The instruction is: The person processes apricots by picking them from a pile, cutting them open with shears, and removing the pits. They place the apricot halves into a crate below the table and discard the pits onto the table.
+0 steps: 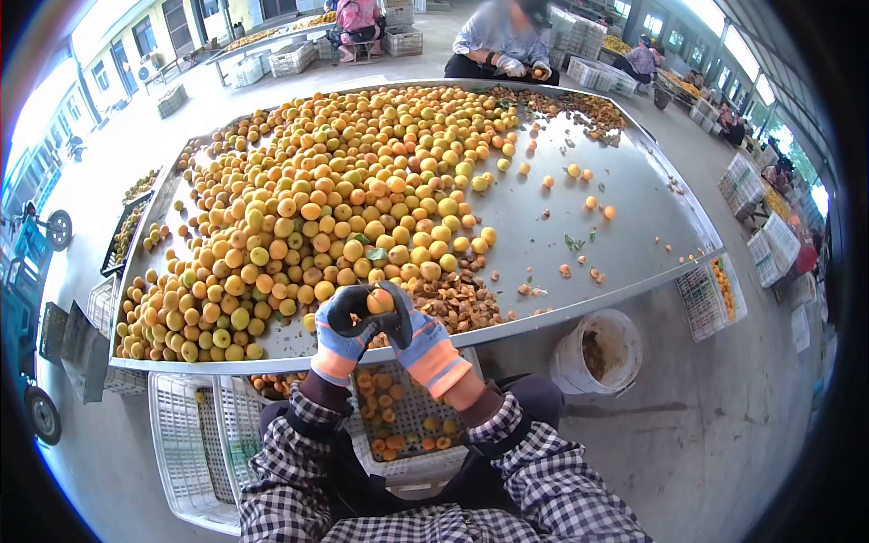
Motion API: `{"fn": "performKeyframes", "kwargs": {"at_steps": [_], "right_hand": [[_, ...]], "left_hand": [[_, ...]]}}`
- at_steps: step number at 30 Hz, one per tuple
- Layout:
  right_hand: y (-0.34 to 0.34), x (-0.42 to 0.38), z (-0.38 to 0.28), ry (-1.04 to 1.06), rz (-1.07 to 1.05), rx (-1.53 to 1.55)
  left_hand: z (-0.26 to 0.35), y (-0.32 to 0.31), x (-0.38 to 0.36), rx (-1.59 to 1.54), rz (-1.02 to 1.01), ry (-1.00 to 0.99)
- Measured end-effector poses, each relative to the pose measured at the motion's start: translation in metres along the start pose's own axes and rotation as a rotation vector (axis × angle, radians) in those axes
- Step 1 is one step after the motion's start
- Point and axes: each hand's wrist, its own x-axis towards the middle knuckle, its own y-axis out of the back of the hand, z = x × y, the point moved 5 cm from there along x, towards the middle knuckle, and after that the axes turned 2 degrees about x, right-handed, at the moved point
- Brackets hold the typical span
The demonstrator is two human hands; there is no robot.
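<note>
Between my two gloved hands is an orange apricot (380, 301), held just above the near edge of a metal table (625, 195). My left hand (340, 329) has its dark-coated fingers curled around the fruit's left side. From the right, the fingers of my right hand (416, 337) close on the same apricot; their tips are partly hidden. Beyond my hands spreads a large heap of apricots (308, 199), yellow to orange. Beside my right hand lies a pile of brown pits and scraps (457, 306). Below my wrists, a crate (412, 425) contains several apricots, some apparently split.
A dirty white bucket (597, 353) stands right of my knees. White crates (190, 443) sit at my left, another crate (706, 303) at the right. Across the table, a person (507, 45) wearing gloves handles fruit. More people and crates are farther back.
</note>
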Motion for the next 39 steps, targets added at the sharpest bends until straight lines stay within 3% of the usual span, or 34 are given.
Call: {"fn": "performKeyframes", "kwargs": {"at_steps": [1,3,7,12,14,18,20,25,27,29,34,39], "right_hand": [[0.001,0.001,-0.002,-0.002,-0.001,0.021],[0.002,0.002,-0.004,-0.006,-0.005,0.041],[-0.001,0.004,-0.006,0.018,-0.048,0.109],[-0.011,0.006,0.014,0.064,-0.023,0.173],[-0.007,0.005,0.016,0.13,0.047,0.164],[-0.002,0.007,-0.004,0.015,-0.007,0.155],[0.001,0.006,-0.007,-0.143,-0.069,0.078],[-0.011,0.006,0.008,-0.03,-0.09,-0.029],[-0.013,0.006,0.007,0.02,-0.136,-0.076],[-0.005,0.009,-0.005,0.046,-0.101,0.131],[-0.003,0.005,-0.01,0.143,-0.039,0.219],[0.0,0.002,-0.013,0.115,-0.009,0.301]], "left_hand": [[-0.002,-0.002,-0.001,0.001,0.0,0.0],[-0.019,-0.015,-0.008,-0.556,-0.027,0.268],[-0.041,-0.02,-0.012,-0.647,-0.133,0.44],[-0.034,-0.02,-0.008,-0.582,-0.15,0.407],[-0.005,-0.018,-0.003,-0.481,-0.061,0.2],[-0.016,-0.018,-0.006,-0.427,-0.07,0.233],[-0.016,-0.017,-0.007,-0.456,-0.073,0.286],[-0.019,-0.021,-0.007,-0.451,-0.033,0.353],[-0.015,-0.021,-0.005,-0.426,-0.023,0.232],[-0.008,-0.019,-0.005,-0.468,-0.05,0.253],[0.006,-0.009,-0.004,-0.345,-0.118,0.183],[-0.006,-0.015,-0.009,-0.487,-0.162,0.212]]}}
